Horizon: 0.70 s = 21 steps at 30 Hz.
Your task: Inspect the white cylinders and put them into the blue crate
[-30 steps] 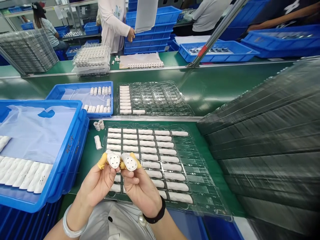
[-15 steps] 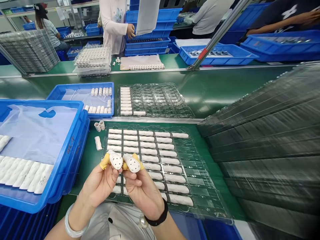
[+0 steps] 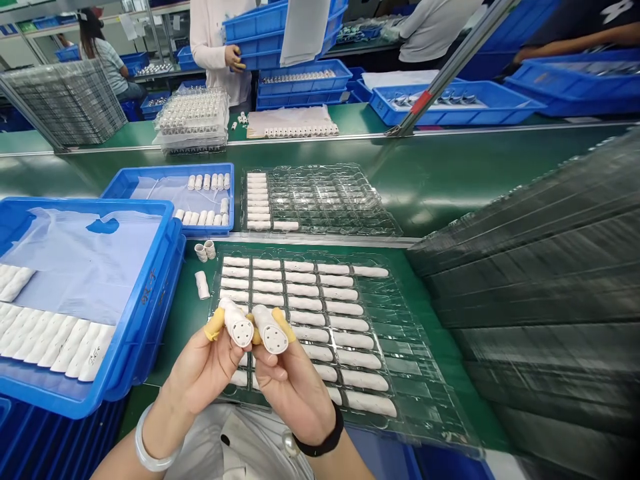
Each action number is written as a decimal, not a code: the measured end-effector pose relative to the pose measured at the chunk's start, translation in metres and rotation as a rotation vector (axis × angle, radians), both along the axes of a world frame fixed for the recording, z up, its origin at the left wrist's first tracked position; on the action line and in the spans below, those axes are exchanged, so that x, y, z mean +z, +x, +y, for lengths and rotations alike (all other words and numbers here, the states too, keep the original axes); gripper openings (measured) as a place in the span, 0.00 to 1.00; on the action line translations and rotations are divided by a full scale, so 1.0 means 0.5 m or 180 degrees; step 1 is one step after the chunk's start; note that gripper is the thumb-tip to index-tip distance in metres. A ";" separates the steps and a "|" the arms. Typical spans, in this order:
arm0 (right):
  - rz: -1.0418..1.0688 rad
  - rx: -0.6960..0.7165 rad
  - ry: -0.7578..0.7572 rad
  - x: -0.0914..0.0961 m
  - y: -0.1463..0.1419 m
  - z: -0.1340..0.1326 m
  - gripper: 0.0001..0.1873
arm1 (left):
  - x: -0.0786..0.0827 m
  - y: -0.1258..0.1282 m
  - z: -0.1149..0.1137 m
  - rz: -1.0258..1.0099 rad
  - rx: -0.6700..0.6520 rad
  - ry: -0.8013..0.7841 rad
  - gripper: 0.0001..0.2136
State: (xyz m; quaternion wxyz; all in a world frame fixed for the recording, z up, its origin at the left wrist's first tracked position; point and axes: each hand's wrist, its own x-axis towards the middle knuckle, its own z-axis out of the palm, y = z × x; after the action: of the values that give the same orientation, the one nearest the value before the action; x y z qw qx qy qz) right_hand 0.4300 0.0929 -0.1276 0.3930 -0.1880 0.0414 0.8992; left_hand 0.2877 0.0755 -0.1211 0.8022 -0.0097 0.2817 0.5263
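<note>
My left hand [image 3: 203, 373] grips a white cylindrical part [image 3: 236, 323] with its round holed end facing me; a yellow finger cot covers the fingertip. My right hand [image 3: 293, 387] grips a second white cylindrical part [image 3: 270, 330] the same way, right beside the first. Both hands hover over the near edge of a clear plastic blister tray [image 3: 400, 313], whose left columns hold several rows of white parts.
A big blue bin [image 3: 150, 293] with white parts lies at my left. A smaller blue bin [image 3: 150, 180] and a second clear tray [image 3: 320, 200] lie farther back. Three loose parts [image 3: 203, 283] rest on the green table. A tall stack of empty trays [image 3: 540, 287] rises at right. People work beyond the conveyor.
Both hands with their two parts stay close together and shift slightly right and down in view. A person in the background has lifted a blue bin off the stack.
</note>
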 end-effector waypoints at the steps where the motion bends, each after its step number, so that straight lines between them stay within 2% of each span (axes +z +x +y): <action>1: -0.0039 -0.0026 0.0074 0.001 -0.001 -0.001 0.12 | 0.001 0.000 0.000 0.0053 -0.0067 0.0113 0.08; 5: -0.0242 -0.0161 0.0197 0.010 -0.006 -0.008 0.11 | 0.013 0.005 -0.001 0.0383 -0.0183 0.0430 0.16; 9: -0.0380 -0.0212 0.0175 0.019 -0.010 -0.010 0.13 | 0.019 0.009 -0.002 0.0668 -0.0096 0.0377 0.27; 15: -0.0488 -0.0195 0.0283 0.023 -0.010 -0.007 0.13 | 0.017 0.011 -0.005 0.0899 -0.0116 0.0412 0.31; 21: -0.0441 -0.0197 0.0179 0.019 -0.010 -0.008 0.14 | 0.023 0.013 -0.004 0.0943 -0.0110 0.0407 0.34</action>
State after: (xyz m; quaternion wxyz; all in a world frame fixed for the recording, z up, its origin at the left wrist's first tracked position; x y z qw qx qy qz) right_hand 0.4250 0.0888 -0.1180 0.4276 -0.2373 -0.0052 0.8722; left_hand 0.2944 0.0734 -0.1097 0.7598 0.1240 0.3630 0.5250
